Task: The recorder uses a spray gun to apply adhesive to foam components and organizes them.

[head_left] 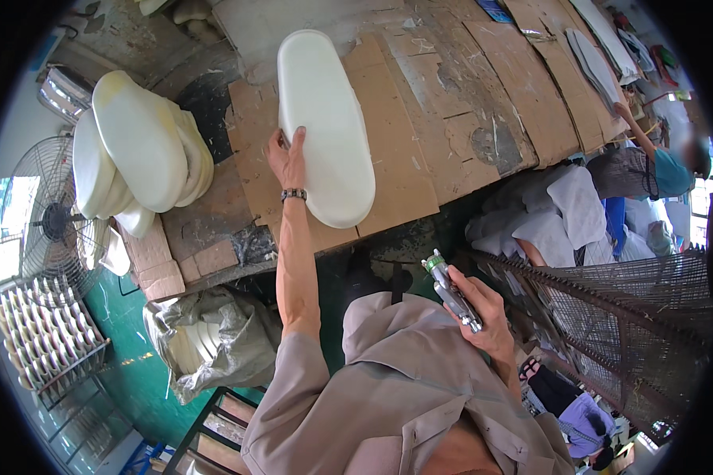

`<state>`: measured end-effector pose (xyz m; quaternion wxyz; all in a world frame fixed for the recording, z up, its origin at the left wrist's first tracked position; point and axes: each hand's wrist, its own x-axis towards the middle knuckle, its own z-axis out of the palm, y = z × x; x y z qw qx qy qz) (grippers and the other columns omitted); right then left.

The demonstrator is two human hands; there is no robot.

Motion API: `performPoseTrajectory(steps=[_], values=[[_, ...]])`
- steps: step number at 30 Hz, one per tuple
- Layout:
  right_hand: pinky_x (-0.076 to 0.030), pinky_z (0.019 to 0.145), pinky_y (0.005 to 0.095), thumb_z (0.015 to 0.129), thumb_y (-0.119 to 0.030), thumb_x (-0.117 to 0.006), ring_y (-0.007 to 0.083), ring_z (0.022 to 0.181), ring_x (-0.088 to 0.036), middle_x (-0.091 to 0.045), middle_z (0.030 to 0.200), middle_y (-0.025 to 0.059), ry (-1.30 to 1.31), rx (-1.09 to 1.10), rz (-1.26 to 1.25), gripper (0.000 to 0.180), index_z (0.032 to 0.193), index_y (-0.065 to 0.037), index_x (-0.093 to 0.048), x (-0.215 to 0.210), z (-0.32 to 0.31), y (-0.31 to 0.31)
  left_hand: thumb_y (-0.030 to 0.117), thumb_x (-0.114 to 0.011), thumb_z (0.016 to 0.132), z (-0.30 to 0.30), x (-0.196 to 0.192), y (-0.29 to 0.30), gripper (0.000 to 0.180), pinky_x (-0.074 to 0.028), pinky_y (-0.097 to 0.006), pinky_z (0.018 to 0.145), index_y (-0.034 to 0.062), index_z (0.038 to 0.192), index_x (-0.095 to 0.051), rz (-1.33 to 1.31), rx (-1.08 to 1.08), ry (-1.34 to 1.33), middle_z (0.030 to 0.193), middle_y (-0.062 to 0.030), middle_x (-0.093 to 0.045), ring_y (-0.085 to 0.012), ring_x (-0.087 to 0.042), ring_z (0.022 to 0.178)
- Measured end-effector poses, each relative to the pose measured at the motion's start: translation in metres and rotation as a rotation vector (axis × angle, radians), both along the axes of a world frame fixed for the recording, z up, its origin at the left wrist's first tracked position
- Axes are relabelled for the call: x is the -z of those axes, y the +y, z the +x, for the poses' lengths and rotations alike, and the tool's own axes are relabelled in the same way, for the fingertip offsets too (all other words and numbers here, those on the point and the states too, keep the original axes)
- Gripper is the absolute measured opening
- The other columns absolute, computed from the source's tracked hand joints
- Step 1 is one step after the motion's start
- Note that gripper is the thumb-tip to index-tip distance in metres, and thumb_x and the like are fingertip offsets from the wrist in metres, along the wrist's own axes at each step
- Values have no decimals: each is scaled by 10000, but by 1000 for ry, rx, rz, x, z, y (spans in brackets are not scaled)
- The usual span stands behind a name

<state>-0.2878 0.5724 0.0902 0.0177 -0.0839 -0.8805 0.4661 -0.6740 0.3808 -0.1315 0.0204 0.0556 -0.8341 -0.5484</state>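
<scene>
A long, white, sole-shaped foam pad lies on the cardboard-covered table in front of me. My left hand grips its left edge, the thumb on top and the fingers at the side, partly hidden. Close to my body and off the table, my right hand is wrapped round a silver metal hand tool with a green collar. The tool points up and to the left, apart from the pad; its exact kind I cannot make out.
Stacked white foam pads stand at the table's left. Beyond them is a wire-guarded fan; below, a rack of curved pieces and a plastic sack. At right are a rusty mesh rack, a co-worker and another person.
</scene>
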Motion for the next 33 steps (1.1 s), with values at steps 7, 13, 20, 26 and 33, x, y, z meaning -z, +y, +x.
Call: performPoseTrajectory(steps=[7, 13, 20, 26, 33], values=[[-544, 727, 354, 775, 75, -722, 315, 802, -667, -668, 986, 202, 84, 1, 64, 625, 1377, 6, -568, 2, 0, -7, 262, -794, 819, -7, 7, -22, 729, -409, -416, 1082, -40, 1413, -498, 47, 176, 22, 1375, -213, -512, -338, -488, 1302], [-543, 716, 355, 776, 78, -712, 314, 792, -664, -670, 992, 202, 70, 0, 57, 626, 1379, 7, -564, 3, 4, -4, 115, -761, 795, 0, 4, -43, 760, -370, -381, 1130, -26, 1470, -442, 562, 449, -130, 1496, -192, -463, -300, -422, 1406], [-542, 711, 354, 766, 77, -712, 312, 783, -658, -673, 996, 207, 67, -21, 68, 648, 1391, 9, -554, 10, 2, -3, 291, -780, 854, -48, -16, -11, 698, -419, -400, 1069, -33, 1407, -504, 152, 124, -23, 1416, -212, -543, -340, -528, 1288], [-541, 739, 358, 772, 77, -694, 329, 807, -664, -670, 998, 218, 79, 12, 62, 645, 1398, 0, -558, 15, 0, -1, 240, -730, 919, -70, -21, 24, 579, -447, -343, 1012, -6, 1403, -528, 75, 223, 52, 1320, -150, -625, -241, -590, 1191], [-545, 773, 364, 770, 70, -703, 347, 853, -677, -671, 1035, 236, 48, 23, 35, 643, 1394, -3, -564, 19, -2, 7, 104, -676, 907, -76, -20, -13, 714, -338, -348, 1153, -33, 1525, -347, 497, 584, -33, 1526, -175, -458, -273, -441, 1404]])
